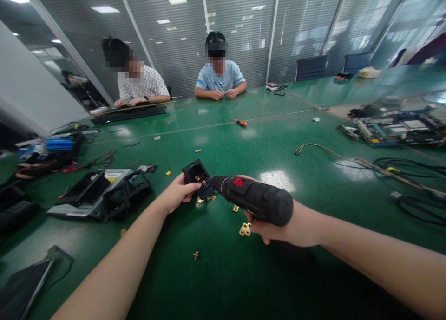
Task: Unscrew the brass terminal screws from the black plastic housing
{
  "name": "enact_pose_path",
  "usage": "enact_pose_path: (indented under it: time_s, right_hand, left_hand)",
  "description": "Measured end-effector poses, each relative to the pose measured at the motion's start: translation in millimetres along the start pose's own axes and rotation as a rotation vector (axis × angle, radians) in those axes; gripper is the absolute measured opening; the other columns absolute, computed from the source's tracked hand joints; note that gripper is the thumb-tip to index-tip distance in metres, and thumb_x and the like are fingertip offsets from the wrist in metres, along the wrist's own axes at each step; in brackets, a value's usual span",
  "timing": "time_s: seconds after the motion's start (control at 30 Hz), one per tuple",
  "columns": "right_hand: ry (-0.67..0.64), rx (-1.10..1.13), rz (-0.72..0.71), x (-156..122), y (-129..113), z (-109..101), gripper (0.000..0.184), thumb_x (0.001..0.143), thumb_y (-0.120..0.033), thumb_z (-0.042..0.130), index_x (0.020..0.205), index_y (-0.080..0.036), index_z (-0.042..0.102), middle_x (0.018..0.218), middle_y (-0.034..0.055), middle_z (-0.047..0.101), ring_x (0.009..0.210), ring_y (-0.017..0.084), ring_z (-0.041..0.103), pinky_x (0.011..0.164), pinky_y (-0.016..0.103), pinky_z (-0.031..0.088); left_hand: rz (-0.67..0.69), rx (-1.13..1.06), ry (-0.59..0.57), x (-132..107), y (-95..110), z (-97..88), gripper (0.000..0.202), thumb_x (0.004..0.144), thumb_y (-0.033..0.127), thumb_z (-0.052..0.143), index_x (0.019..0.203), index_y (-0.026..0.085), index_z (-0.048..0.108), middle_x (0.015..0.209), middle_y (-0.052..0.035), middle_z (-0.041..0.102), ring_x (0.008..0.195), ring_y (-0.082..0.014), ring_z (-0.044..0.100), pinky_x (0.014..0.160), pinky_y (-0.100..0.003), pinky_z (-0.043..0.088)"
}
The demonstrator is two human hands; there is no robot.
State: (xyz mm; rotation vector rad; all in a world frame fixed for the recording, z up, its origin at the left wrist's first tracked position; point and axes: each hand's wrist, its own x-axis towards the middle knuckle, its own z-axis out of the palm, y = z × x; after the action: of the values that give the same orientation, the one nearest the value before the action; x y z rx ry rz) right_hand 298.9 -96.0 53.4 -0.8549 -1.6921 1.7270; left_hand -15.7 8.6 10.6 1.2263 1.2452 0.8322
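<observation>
My right hand [278, 229] is wrapped round the grip of a black cordless drill [256, 199] with a red mark on top. Its chuck end points left, right at a black plastic housing [191, 172]; whether the bit touches cannot be made out. My left hand [179, 193] pinches that housing by its near left side, thumb over the edge. Small brass pieces [199, 178] sit inside it. Under and beside the drill lie gold plates with holes [245, 229]. Closer to me is a small bunch of brass screws [196, 255].
Black frames and a grey metal case [101, 194] lie at left. An orange screwdriver [241, 123] rests mid-table. Circuit boards [400, 127] and black cables [418, 185] are at right. Two people [220, 76] sit across the green table [278, 139].
</observation>
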Motion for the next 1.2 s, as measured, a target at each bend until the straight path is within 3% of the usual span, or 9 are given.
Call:
enact_pose_path:
  time_s: [0.27, 1.2]
  right_hand:
    - [-0.01, 0.015, -0.041, 1.7, -0.8, -0.4, 0.104, 0.08, -0.009, 0.069, 0.166, -0.029, 0.014, 0.086, -0.0008, 0.062, 0.051, 0.01, 0.064, 0.046, 0.021, 0.053]
    - [0.007, -0.02, 0.036, -0.4, -13.5, 2.4, 0.106, 0.08, -0.005, 0.069, 0.166, -0.027, 0.011, 0.086, -0.0016, 0.061, 0.053, 0.01, 0.063, 0.048, 0.022, 0.054]
  left_hand:
    - [0.003, 0.002, 0.01, -0.1, 1.0, 0.7, 0.054, 0.067, 0.029, 0.086, 0.111, 0.019, 0.057, 0.065, 0.0076, 0.049, 0.048, -0.0056, 0.038, 0.043, -0.015, 0.021]
    - [-0.003, 0.003, -0.005, 4.6, -3.9, -4.2, 0.051, 0.068, 0.03, 0.087, 0.108, 0.018, 0.058, 0.063, 0.0074, 0.048, 0.046, -0.0056, 0.036, 0.043, -0.017, 0.02]
